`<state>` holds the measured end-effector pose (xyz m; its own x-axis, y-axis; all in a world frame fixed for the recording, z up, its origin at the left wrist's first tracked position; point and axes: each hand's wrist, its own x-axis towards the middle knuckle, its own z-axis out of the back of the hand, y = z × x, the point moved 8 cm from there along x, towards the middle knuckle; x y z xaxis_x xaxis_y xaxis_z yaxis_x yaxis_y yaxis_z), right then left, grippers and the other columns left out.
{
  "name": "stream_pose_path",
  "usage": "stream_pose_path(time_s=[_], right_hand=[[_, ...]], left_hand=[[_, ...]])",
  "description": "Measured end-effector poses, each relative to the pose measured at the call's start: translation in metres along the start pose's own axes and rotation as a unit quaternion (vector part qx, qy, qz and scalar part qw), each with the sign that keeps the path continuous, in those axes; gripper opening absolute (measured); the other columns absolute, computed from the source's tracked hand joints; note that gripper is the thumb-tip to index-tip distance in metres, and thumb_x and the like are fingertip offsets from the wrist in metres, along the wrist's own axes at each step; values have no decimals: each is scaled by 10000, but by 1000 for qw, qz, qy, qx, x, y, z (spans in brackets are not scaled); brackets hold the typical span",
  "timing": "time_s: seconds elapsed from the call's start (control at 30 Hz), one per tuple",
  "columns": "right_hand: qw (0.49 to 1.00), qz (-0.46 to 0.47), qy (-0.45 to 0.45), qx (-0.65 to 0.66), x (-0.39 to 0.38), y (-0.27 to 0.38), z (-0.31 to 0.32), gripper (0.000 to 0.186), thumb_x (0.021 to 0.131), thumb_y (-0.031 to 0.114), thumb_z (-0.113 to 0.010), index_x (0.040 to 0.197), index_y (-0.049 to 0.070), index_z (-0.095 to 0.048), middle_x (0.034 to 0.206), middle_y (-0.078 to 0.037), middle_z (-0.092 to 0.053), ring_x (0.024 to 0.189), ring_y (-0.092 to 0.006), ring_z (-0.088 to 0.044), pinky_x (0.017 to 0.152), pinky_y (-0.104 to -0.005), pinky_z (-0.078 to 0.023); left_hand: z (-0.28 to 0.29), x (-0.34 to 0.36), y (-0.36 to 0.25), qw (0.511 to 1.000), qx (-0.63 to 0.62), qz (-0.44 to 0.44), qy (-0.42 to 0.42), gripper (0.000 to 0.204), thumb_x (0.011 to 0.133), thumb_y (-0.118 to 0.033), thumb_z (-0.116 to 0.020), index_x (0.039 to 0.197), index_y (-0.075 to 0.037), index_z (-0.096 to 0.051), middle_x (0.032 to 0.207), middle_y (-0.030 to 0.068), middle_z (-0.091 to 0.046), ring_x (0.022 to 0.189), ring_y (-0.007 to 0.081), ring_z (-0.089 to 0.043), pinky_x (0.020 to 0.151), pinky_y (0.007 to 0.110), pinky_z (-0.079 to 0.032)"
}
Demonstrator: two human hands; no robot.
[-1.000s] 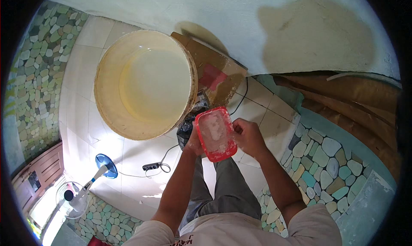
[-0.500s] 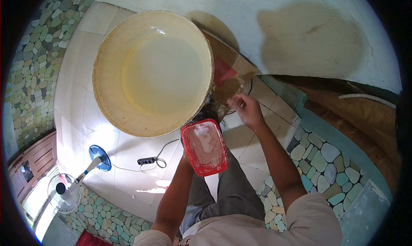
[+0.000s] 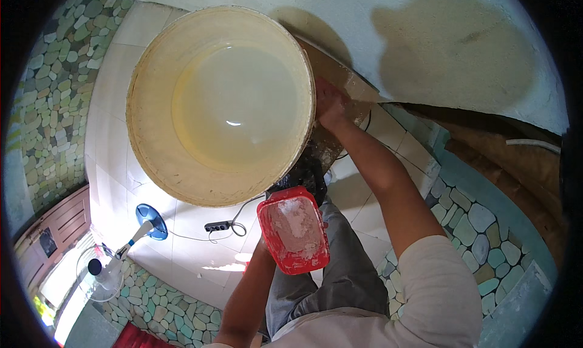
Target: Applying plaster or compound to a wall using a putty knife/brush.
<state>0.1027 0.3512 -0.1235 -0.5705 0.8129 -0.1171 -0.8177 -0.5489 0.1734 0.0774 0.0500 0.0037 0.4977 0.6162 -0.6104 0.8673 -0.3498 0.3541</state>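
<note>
A red plastic tub point(image 3: 323, 260) with whitish-pink powder point(image 3: 296, 223) in it is held in front of my body. My left hand point(image 3: 263, 243) grips it from beneath and the left side; most of the fingers are hidden, with fingertips just showing at its right edge. Beyond it stands a big round cream-coloured vat point(image 3: 146, 160) partly filled with cloudy pale liquid point(image 3: 243, 105). My right hand point(image 3: 331, 108) reaches down beside the vat's right rim, in shade, at a reddish patch over a brown board. Its fingers are too dark and partly hidden to make out.
A black power strip point(image 3: 217, 226) with its cable lies on the tiled floor point(image 3: 109, 135). A standing fan point(image 3: 152, 221) with a blue base is at the lower left. A pale wall point(image 3: 340, 8) rises behind the vat. Pebble-stone paving point(image 3: 464, 226) is at the right.
My right hand has moved forward and left, from above the floor to beside the vat's right rim. The red tub stays in my left hand. The whole view has shifted slightly.
</note>
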Motion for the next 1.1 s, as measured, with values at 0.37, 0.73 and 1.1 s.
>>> stream_pose_path(time_s=[0.37, 0.73, 1.1], right_hand=[[982, 90, 127, 104, 7, 13, -50, 267, 870, 102, -456, 1085, 48, -605, 945, -193, -653, 865, -357, -645, 711, -434, -529], [988, 90, 78, 97, 4, -3, 26, 287, 868, 130, -461, 1127, 68, -569, 861, -190, -657, 808, -346, -655, 686, -452, -519], [947, -140, -136, 256, -21, -111, 151, 244, 802, 88, -601, 1040, 43, -573, 896, -194, -650, 832, -367, -635, 707, -441, -496]], left_hand=[[-29, 0, 4, 996, 49, 14, 78, 789, 784, -661, -527, 1315, -80, -481, 1254, 187, -551, 1162, 434, -508, 971, 582, -401], [-26, -3, 1, 996, 63, -15, 58, 792, 832, -691, -386, 1303, -62, -485, 1259, 206, -524, 1178, 504, -445, 993, 649, -331], [-81, -36, 10, 990, 111, -67, 50, 624, 899, -561, -396, 1288, -84, -496, 1221, 200, -555, 1120, 459, -524, 961, 634, -385]])
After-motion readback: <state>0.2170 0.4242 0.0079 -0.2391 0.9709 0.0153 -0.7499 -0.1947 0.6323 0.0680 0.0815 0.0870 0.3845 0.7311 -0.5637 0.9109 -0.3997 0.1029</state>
